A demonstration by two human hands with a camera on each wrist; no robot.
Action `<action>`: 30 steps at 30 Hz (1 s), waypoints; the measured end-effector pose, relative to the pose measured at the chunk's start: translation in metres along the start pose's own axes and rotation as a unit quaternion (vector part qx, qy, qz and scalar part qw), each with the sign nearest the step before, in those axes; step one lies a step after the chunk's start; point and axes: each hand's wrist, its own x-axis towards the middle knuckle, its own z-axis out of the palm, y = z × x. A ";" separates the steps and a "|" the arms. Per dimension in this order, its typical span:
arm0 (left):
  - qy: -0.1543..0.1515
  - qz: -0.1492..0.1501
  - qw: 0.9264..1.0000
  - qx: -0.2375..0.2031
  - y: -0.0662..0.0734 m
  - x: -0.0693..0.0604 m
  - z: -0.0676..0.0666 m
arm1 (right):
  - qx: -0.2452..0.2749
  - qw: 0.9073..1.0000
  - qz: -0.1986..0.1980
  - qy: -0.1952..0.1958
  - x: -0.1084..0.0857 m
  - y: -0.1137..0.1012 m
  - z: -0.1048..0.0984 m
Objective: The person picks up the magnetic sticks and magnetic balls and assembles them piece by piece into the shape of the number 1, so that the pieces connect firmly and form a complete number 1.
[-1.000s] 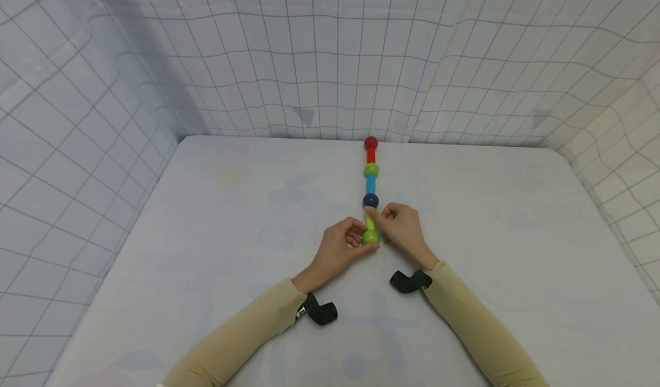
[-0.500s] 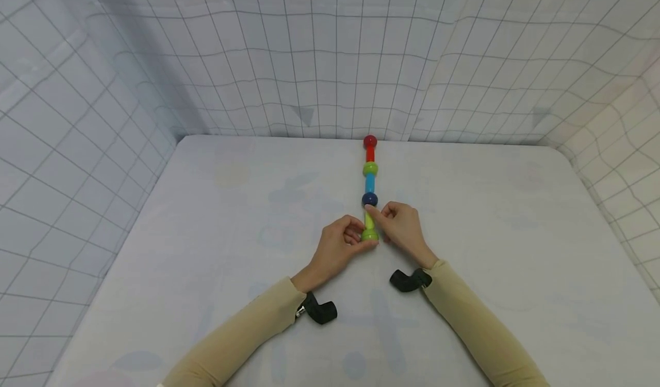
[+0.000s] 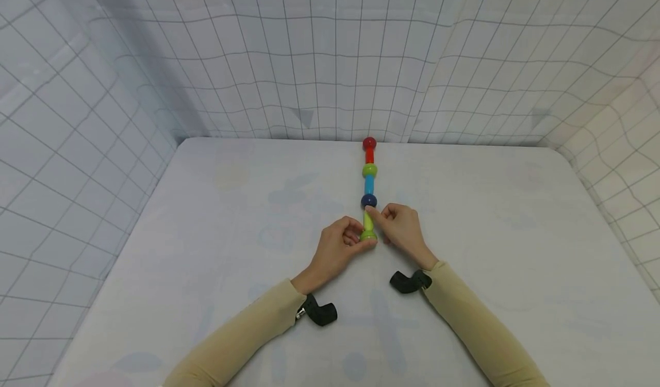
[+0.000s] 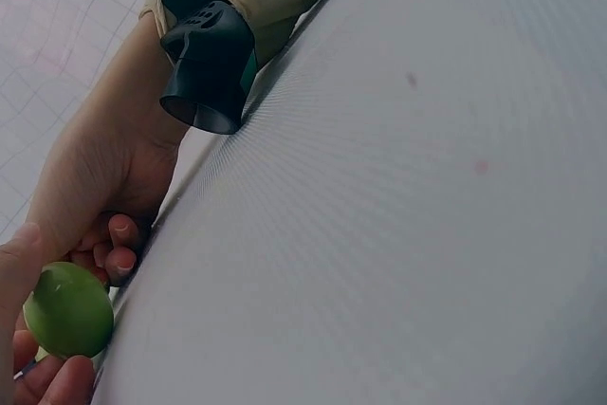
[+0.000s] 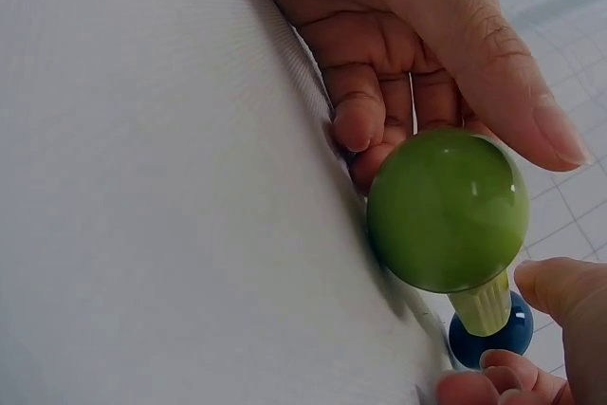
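Observation:
A straight row of coloured toy pieces lies on the white table. In the head view, from far to near, it has a red ball (image 3: pixel 369 143), a red rod (image 3: pixel 369 156), a green ball (image 3: pixel 369 170), a light blue rod (image 3: pixel 369 184), a dark blue ball (image 3: pixel 368 201), a yellow-green rod (image 3: pixel 368 222) and a near green ball (image 3: pixel 368 235). My left hand (image 3: pixel 337 251) holds that near green ball (image 4: pixel 71 312) between thumb and fingers. With thumb and fingertips, my right hand (image 3: pixel 404 232) pinches the yellow-green rod (image 5: pixel 484 307) beside the dark blue ball (image 5: pixel 493 332). The fingers partly hide the rod.
The white table (image 3: pixel 247 203) has faint printed shapes. Behind it and at both sides hangs white cloth (image 3: pixel 325 60) with a dark grid. A black camera mount (image 3: pixel 319 311) sits on the left wrist, another mount (image 3: pixel 409 282) on the right.
The row has shifted very slightly to the left. My left thumb now covers a little more of the near green ball. Otherwise both hands keep nearly the same place.

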 end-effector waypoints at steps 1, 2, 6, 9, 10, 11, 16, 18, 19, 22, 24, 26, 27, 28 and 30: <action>0.001 0.002 1.000 0.001 0.000 0.000 0.000 | 0.000 1.000 0.001 0.001 0.000 0.000 0.000; 0.002 0.004 1.000 0.003 0.000 0.000 0.000 | 0.001 1.000 0.002 0.001 0.000 0.000 0.000; 0.007 0.011 1.000 0.009 -0.001 0.001 0.000 | 0.004 1.000 0.005 0.005 0.000 0.000 0.001; 0.009 0.010 1.000 0.013 0.000 0.000 0.000 | 0.004 1.000 0.007 0.005 0.000 0.000 0.001; 0.009 0.009 1.000 0.014 -0.001 0.000 0.000 | 0.003 1.000 0.008 0.004 0.000 0.000 0.001; 0.009 0.008 1.000 0.015 0.000 0.000 0.000 | 0.002 1.000 0.009 0.004 0.000 0.000 0.001; 0.009 0.004 1.000 0.016 -0.001 0.000 -0.001 | 0.000 1.000 0.013 0.005 0.001 0.000 0.001; 0.009 0.003 1.000 0.016 -0.001 0.001 -0.001 | -0.002 1.000 0.015 0.006 0.001 0.001 0.001; 0.009 0.003 1.000 0.017 -0.001 0.001 -0.001 | -0.003 1.000 0.016 0.006 0.001 0.001 0.001; 0.008 0.001 1.000 0.016 -0.001 0.001 -0.001 | -0.006 1.000 0.018 0.004 0.001 0.002 0.001; 0.007 0.000 1.000 0.013 -0.001 0.000 0.000 | -0.005 1.000 0.018 0.002 0.001 0.002 0.001; 0.007 0.001 1.000 0.008 -0.001 0.000 0.000 | -0.003 1.000 0.018 0.000 0.001 0.002 0.001; 0.006 0.001 1.000 0.005 -0.001 0.000 0.000 | -0.003 1.000 0.018 -0.002 0.001 0.002 0.001; 0.004 0.002 1.000 0.002 -0.001 0.000 0.000 | -0.002 1.000 0.018 -0.003 0.001 0.002 0.001; 0.000 0.004 1.000 -0.003 -0.001 0.000 0.000 | 0.000 1.000 0.018 -0.005 0.001 0.002 0.001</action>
